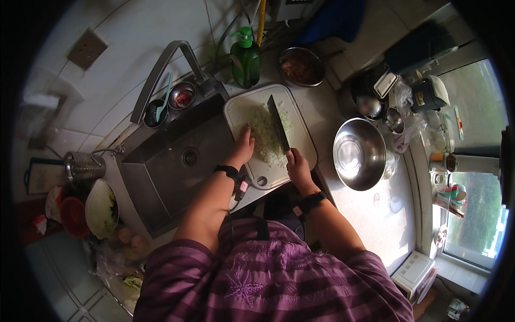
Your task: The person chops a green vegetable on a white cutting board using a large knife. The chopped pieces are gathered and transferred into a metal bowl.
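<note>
My right hand grips the handle of a kitchen cleaver. Its dark blade points away from me, across a heap of finely chopped pale green vegetable, probably cabbage. Under the heap lies a white plastic cutting board with a round hole at its near corner. At the left edge of the heap is my left hand, thumb apart from the fingers, with nothing seen in it. Some of the chopped pieces lie to the right of the blade.
A stainless steel sink adjoins the board on the left, with a faucet behind. Beyond the board stand a green pump bottle and a bowl of reddish food. On the right is a large steel bowl. Cut cabbage lies far left.
</note>
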The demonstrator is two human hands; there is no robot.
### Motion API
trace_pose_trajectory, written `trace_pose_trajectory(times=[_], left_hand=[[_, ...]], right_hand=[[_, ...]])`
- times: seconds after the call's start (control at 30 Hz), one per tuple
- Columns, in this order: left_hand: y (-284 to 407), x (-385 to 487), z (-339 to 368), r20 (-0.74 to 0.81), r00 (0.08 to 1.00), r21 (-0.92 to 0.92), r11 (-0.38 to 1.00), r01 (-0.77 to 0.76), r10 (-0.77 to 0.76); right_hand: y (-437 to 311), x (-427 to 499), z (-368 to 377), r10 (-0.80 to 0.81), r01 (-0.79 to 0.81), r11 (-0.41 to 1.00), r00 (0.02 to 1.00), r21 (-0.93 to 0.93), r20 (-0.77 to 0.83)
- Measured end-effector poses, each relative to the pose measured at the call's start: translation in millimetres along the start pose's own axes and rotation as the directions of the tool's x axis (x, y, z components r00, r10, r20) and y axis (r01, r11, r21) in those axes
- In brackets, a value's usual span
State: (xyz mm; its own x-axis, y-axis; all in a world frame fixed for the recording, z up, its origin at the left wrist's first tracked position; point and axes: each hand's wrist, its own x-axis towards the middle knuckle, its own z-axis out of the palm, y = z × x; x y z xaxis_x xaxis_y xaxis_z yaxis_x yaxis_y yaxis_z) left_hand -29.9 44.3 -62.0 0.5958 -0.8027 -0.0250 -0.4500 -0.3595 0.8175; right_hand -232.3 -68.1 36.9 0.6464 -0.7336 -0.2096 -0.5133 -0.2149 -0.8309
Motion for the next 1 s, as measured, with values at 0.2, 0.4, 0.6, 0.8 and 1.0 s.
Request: trace_pose_trajectory(times=[0.2,0.4,0.6,0.8,1.0], left_hand=[[-0.4,0.7,-3.2,0.028,0.999,-0.018,0.999,0.041,-0.041],[-0.3,1.7,-10.7,0.072,0.996,-0.067,0.996,0.060,-0.055],[-0.3,1.4,-7.7,0.022,0.998,-0.004,0.998,0.058,-0.058],[-0.4,1.3,-2.9,0.023,0.999,0.009,0.999,0.036,-0.036],[5.3,2.1,-12.5,0.058,0.995,-0.027,0.996,0.088,-0.086]], right_hand=[[9.0,-5.4,7.0,-0.171,0.161,0.982,0.979,-0.094,-0.114],[-27.3,-18.7,12.9,-0.031,0.031,0.999,0.999,0.012,0.024],[-25.4,-13.3,13.8,0.057,-0.058,0.998,0.994,0.005,0.096],[-6.7,-7.1,9.2,-0.064,0.066,0.995,0.998,-0.080,0.022],[-8.1,-7.5,5.4,-0.230,0.222,0.972,0.966,-0.082,-0.120]])
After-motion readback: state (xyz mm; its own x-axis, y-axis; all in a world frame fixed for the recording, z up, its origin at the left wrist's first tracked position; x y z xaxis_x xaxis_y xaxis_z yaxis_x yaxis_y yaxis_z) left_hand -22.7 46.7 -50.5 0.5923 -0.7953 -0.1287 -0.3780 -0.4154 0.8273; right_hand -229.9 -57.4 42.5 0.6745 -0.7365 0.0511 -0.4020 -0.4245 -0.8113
